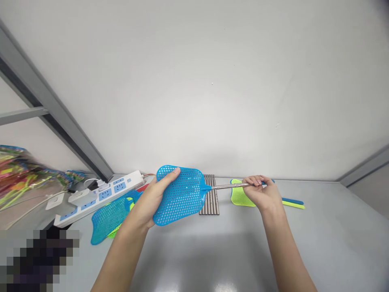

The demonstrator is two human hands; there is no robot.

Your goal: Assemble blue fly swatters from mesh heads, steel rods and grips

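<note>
A blue fly swatter point(182, 198) with a perforated head and a thin metal rod is held level above the table. My left hand point(154, 198) is closed on the edge of its head, thumb on top and fingers hidden behind. My right hand point(263, 192) is wrapped round the far end of the rod, where a bit of blue handle shows. Beneath the rod lies a row of several metal rods point(212, 205). A yellow-green swatter head point(240, 194) sits partly behind my right hand, with blue and yellow-green handles point(293, 202) beyond it.
At the left, blue and green swatters point(109, 219) lie by my left forearm. A white power strip point(100, 198) with plugs and cables runs behind them. Colourful plastic packets point(24, 174) are heaped at the far left. A pale wall point(212, 101) rises behind the grey table point(334, 235).
</note>
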